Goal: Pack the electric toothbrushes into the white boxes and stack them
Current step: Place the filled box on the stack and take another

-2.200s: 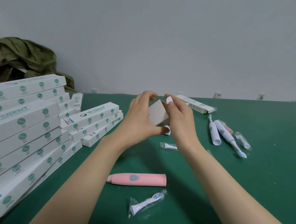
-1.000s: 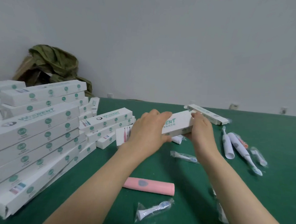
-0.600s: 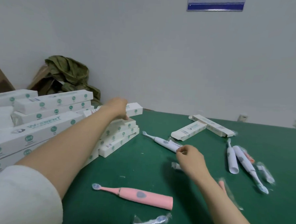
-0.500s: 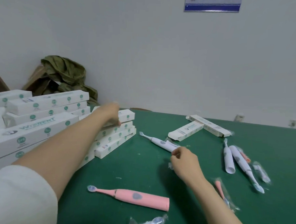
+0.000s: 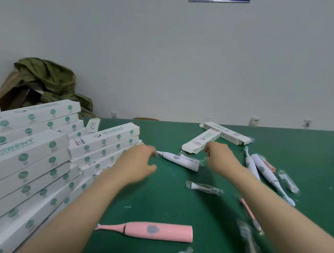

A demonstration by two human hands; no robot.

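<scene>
Head view. Green counter (image 5: 177, 206), grey wall behind.

Left hand (image 5: 139, 163): over the counter beside the short stack of white printed toothbrush cartons (image 5: 105, 142). Its fingers are loosely curled and a little apart, with nothing seen in them; the tips are just beside the brush end of the white electric toothbrush (image 5: 177, 159). Motion blur.

Right hand (image 5: 222, 158): just right of that toothbrush. Its fingers are bent downward close to the near end of the flat white carton (image 5: 200, 140); blurred, so I cannot tell whether they hold anything.

The white electric toothbrush lies flat between the two hands, unboxed, with a clear plastic sachet (image 5: 189, 158) on its handle end.

Tall stack of white cartons (image 5: 25, 157) at the left edge. A second loose white carton (image 5: 227, 133) lies far right, touching the flat one.

Pink electric toothbrush (image 5: 151, 230): near centre, lying flat, head to the left.

Two more white toothbrushes (image 5: 264, 173) lie right of the right forearm. A bagged brush head (image 5: 203, 188) sits at centre.

Olive-green cloth bundle (image 5: 48, 81) far left against the wall.
</scene>
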